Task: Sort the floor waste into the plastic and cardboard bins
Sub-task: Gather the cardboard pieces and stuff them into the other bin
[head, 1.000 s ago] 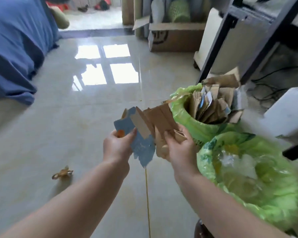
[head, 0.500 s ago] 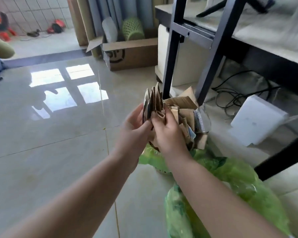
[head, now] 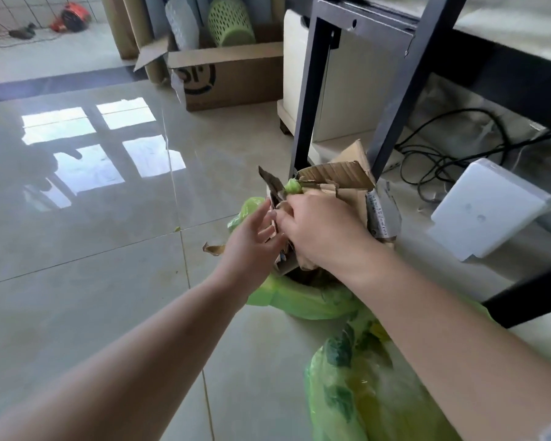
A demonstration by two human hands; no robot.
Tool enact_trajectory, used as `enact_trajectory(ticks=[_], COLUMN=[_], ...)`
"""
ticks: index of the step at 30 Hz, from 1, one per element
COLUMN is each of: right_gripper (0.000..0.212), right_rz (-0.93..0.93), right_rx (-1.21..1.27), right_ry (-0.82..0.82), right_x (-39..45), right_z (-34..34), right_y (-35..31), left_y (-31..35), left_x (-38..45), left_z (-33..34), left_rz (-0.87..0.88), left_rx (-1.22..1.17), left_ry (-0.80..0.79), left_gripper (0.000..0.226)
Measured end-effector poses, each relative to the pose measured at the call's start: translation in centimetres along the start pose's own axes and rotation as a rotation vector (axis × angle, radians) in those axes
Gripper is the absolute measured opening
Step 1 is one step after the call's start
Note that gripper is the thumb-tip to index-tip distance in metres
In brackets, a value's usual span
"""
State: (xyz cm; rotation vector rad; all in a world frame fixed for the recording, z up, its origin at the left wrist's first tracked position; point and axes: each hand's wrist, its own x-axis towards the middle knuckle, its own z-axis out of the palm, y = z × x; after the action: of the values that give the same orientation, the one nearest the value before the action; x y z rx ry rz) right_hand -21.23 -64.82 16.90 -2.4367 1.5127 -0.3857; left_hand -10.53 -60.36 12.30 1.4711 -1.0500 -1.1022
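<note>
The cardboard bin (head: pixel 303 300), lined with a green bag, stands by the black desk leg and is stuffed with brown cardboard pieces (head: pixel 341 178). My right hand (head: pixel 322 230) lies on top of the pile, fingers curled over cardboard pieces and pushing them down into the bin. My left hand (head: pixel 252 246) is beside it on the bin's left side, fingers straight and spread, touching the edge of the cardboard. The plastic bin (head: pixel 363 393), also lined in green, sits nearer to me at the lower right. A small cardboard scrap (head: pixel 213 248) sticks out just left of my left hand.
Black desk legs (head: pixel 312 90) rise right behind the cardboard bin. A white box (head: pixel 487 208) and cables (head: pixel 442 160) lie under the desk at right. An open cardboard carton (head: pixel 233 74) with a green basket stands at the back. Glossy tiled floor (head: pixel 93 249) stretches left.
Both hands have lowered the bundle of cardboard pieces into the cardboard bin. My left hand has let go and spread its fingers, while the right presses the pieces down.
</note>
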Motion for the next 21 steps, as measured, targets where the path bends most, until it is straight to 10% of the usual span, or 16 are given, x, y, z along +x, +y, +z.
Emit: enact_trajectory(ticks=[12, 17, 21], right_gripper=[0.068, 0.062, 0.065], right_rz=[-0.046, -0.024, 0.092], right_rx=[0.662, 0.774, 0.561], right_ry=[-0.065, -0.136, -0.055], right_x=[-2.5, -2.4, -2.1], right_z=[4.2, 4.0, 4.4], right_y=[0.6, 2.4, 3.8], left_y=[-2.7, -2.8, -3.0], left_x=[-0.7, -0.5, 0.1], left_z=[-1.2, -1.2, -0.8], left_rz=[0.144, 0.180, 0.249], left_rx=[0.118, 0.053, 0.470], left_ry=[0.027, -0.016, -0.005], left_gripper=[0.080, 0.082, 0.075])
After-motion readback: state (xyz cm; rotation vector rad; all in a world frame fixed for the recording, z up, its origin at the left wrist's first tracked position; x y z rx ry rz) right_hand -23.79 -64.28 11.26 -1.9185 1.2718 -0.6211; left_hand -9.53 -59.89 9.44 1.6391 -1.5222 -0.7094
